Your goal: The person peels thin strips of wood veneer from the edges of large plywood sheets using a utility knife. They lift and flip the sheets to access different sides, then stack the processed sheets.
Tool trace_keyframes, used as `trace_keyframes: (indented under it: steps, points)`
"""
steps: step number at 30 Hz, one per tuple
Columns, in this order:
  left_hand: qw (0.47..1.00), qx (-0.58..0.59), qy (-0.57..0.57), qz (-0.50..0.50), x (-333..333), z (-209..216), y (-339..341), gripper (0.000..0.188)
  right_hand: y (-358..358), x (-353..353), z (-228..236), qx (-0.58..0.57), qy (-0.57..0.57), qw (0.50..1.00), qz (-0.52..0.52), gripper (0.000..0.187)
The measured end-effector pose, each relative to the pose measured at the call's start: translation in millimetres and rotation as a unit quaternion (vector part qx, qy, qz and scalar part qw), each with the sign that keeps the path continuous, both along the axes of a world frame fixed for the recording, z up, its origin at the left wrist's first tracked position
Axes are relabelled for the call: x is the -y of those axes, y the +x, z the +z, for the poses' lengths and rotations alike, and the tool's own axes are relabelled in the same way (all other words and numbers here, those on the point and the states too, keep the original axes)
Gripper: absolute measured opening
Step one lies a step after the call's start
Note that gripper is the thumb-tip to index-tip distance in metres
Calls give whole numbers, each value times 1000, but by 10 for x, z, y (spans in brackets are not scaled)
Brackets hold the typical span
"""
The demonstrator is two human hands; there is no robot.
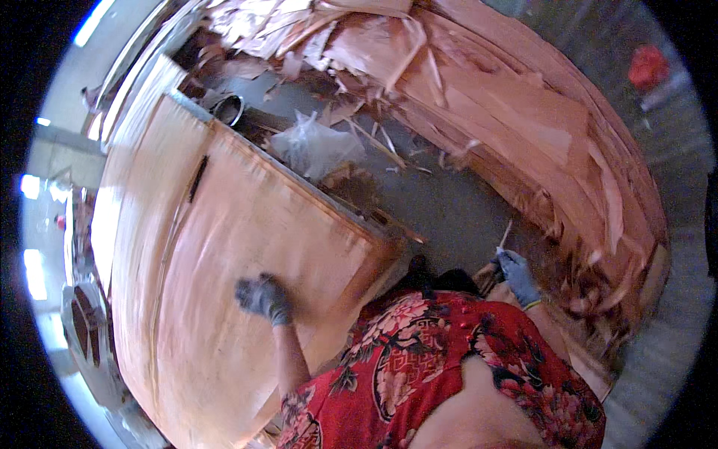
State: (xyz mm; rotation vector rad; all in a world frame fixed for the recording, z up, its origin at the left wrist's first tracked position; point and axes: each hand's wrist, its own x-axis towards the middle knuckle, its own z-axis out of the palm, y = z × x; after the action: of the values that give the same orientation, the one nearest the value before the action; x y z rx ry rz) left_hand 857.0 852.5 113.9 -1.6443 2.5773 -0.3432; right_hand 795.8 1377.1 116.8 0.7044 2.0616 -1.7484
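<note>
A person in a red floral-print garment point(441, 359) works at a stack of thin, pale reddish-brown wood veneer sheets point(224, 247) laid flat on a bench, whose grey metal edge point(196, 107) shows at the stack's far corner. The top sheet's long axis runs from the far end of the bench toward the person, its grain following the same line. The left hand point(263, 298), in a dark grey glove, rests palm down with fingers curled on the top sheet near its close right edge; whether it pinches the sheet cannot be told. The right hand point(516, 275), in a blue glove, is closed round one thin pale stick or sliver of wood point(504, 237), which points up and away from the person, off the bench and over the grey floor point(449, 206). One dark narrow slit point(197, 178) marks the top sheet toward its far end. On the floor beyond the bench's right edge lie one crumpled clear plastic bag point(314, 146) and scattered splinters. One large heap of torn veneer scraps point(523, 120) curves round the far and right sides. One round metal tin point(228, 109) sits near the bench's far corner.
</note>
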Motion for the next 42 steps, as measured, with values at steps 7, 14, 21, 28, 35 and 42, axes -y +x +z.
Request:
trace_keyframes:
  steps: [7,14,21,28,35,42]
  points:
    - [993,-108,27,-29,-547,7,-1275,69,-1624,-409,-104,25,-88,995,31,20]
    - [995,-95,-14,18,-543,-145,-1202,65,-3566,-226,-344,-3,-90,963,256,25]
    - [992,-119,19,36,-659,165,-1404,63,-5094,1159,-380,-59,-107,890,439,20]
    - [984,-171,30,48,-859,271,-1330,66,-5749,2957,-685,81,-195,747,631,19]
    - [920,-173,-37,350,-777,195,-2139,66,-6137,4357,-255,-11,-179,703,688,14]
    - [908,-124,-12,401,-601,199,-2208,66,-6558,5668,-727,66,-148,602,782,17]
